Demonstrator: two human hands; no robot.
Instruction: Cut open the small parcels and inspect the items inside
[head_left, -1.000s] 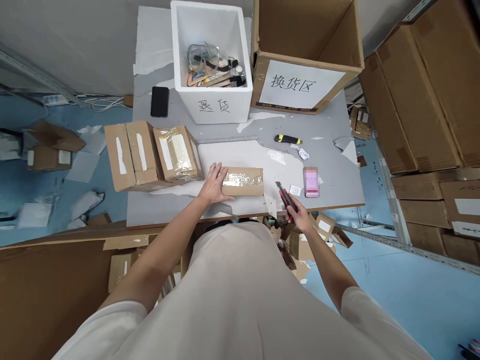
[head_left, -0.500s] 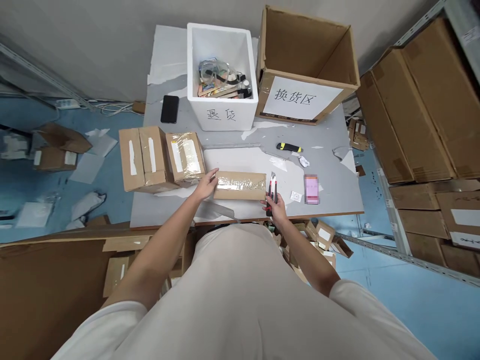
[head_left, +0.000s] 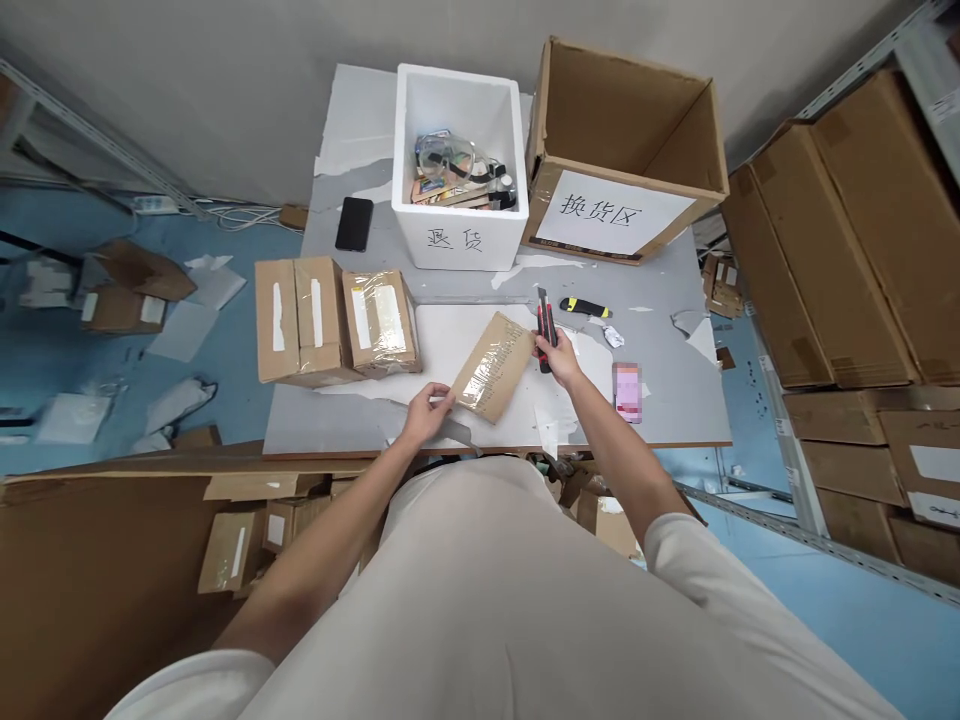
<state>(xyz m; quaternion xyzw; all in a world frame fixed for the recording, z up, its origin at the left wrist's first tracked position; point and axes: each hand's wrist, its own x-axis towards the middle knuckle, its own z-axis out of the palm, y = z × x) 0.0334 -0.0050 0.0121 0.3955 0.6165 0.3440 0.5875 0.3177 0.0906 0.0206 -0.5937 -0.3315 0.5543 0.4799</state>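
While the head camera looked down over the grey desk (head_left: pixel 679 405), the left hand (head_left: pixel 430 411) was closed on the near left corner of a taped brown parcel (head_left: pixel 493 370), which sat slanted between both hands; whether it was lifted clear could not be told. The right hand (head_left: pixel 559 356) was wrapped round a red-and-black cutter (head_left: pixel 547 322), tip toward the far side, its fingertips at the parcel's right corner. Near it, to the right, lay a yellow-and-black knife (head_left: pixel 586 307) and a pink-screened phone (head_left: pixel 627 390). Leftward, a larger carton (head_left: pixel 304 320) stood beside a smaller carton (head_left: pixel 381 325). Farther back stood a white foam box (head_left: pixel 461 250) holding goggles (head_left: pixel 448 158) and an open cardboard box (head_left: pixel 547 205).
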